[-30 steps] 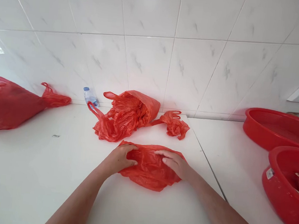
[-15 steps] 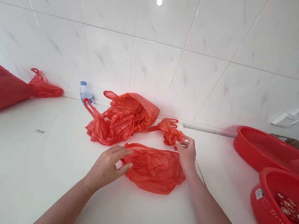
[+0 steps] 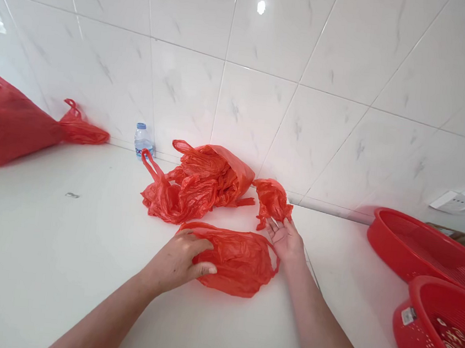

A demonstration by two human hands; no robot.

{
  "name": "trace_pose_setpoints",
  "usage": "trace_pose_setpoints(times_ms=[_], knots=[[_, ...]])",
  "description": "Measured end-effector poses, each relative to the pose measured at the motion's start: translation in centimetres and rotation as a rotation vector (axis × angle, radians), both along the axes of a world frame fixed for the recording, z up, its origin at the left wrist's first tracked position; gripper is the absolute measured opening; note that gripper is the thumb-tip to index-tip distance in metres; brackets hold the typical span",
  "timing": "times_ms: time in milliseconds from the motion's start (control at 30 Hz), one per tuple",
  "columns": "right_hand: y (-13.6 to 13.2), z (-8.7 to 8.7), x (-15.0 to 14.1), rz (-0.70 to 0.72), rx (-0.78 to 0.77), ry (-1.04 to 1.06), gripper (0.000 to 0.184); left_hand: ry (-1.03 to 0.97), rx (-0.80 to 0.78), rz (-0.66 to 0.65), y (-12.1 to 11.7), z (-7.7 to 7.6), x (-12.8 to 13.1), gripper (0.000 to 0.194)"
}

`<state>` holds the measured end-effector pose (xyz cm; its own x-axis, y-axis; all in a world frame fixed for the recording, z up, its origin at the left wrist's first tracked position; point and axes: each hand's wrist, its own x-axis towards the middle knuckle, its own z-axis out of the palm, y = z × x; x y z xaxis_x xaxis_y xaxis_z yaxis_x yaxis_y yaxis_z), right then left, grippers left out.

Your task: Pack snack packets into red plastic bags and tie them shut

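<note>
Worktop [image 3: 60, 266] with red plastic bags, seen from above your own arms. Compared with a second ago, when both your hands lay over the flattened bag [image 3: 239, 263], your right hand [image 3: 286, 243] has crossed to the crumpled bag [image 3: 271, 199] nearer the worktop's back edge. That bag, bunched half a second ago, is now more opened out, and your right palm has turned upward. Your work is thus divided between two bags, one beside each hand.

Your left hand [image 3: 178, 257] is spread, thumb apart from the fingers, over the left end of the flattened bag. Your right fingers meet the near edge of the crumpled bag; you cannot tell here whether they pinch it. The flattened bag lies nearest you, well forward of the back edge, its right end beside your right wrist. Behind it, along the back edge, rests a larger bag heap [image 3: 205, 179].

Labels: the bottle [image 3: 143, 143], at the back edge left of the heap, carries a blue band whose lettering is too small to read. Toward the worktop's right edge, the front basket [image 3: 416, 340] bears a pale sticker [image 3: 408, 316], also illegible, and cream markings inside that you cannot make out.
</note>
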<state>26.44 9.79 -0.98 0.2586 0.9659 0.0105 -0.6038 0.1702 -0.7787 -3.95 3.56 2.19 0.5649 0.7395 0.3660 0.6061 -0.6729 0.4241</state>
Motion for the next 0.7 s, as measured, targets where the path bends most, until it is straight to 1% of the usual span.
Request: trace_pose_setpoints(times_ms=[67,133,200,267,333,400,467,500,567,600,633,667,700], knots=[[0.1,-0.4,0.8,0.061,0.002,0.125,0.021,-0.016,0.013,0.019,0.1,-0.2,-0.2,0.037],[0.1,-0.8,1.4,0.080,0.009,0.177,0.026,-0.035,0.049,0.022,0.0,-0.2,-0.3,0.036],[0.1,-1.0,1.6,0.090,0.014,0.219,0.027,-0.085,0.108,0.033,-0.1,0.0,-0.4,0.034],[0.0,-1.0,1.6,0.111,0.012,0.271,0.027,-0.178,0.154,0.076,-0.2,0.7,-0.2,0.030],[0.0,-0.9,1.6,0.140,0.017,0.321,0.028,-0.268,0.138,0.133,-0.1,2.0,0.6,0.023],[0.0,-0.7,1.6,0.170,0.032,0.362,0.028,-0.326,0.060,0.165,0.5,3.5,2.4,0.020],[-0.1,-0.5,1.6,0.206,0.052,0.388,0.027,-0.369,-0.070,0.174,1.7,4.7,5.2,0.021],[-0.1,-0.4,1.6,0.231,0.065,0.394,0.027,-0.399,-0.152,0.176,2.5,5.0,6.8,0.025],[-0.4,-0.1,1.5,0.295,0.093,0.389,0.027,-0.499,-0.297,0.200,4.4,5.1,10.3,0.046],[-0.5,-0.1,1.4,0.328,0.101,0.379,0.026,-0.562,-0.362,0.188,5.3,5.0,12.0,0.057],[-0.6,0.0,1.4,0.346,0.094,0.363,0.025,-0.636,-0.450,0.158,6.1,4.8,13.6,0.064],[-0.6,0.0,1.5,0.344,0.076,0.347,0.023,-0.716,-0.560,0.125,6.9,4.6,14.9,0.064],[-0.5,-0.1,1.7,0.319,0.050,0.336,0.020,-0.793,-0.647,0.097,7.6,4.4,16.1,0.058]])
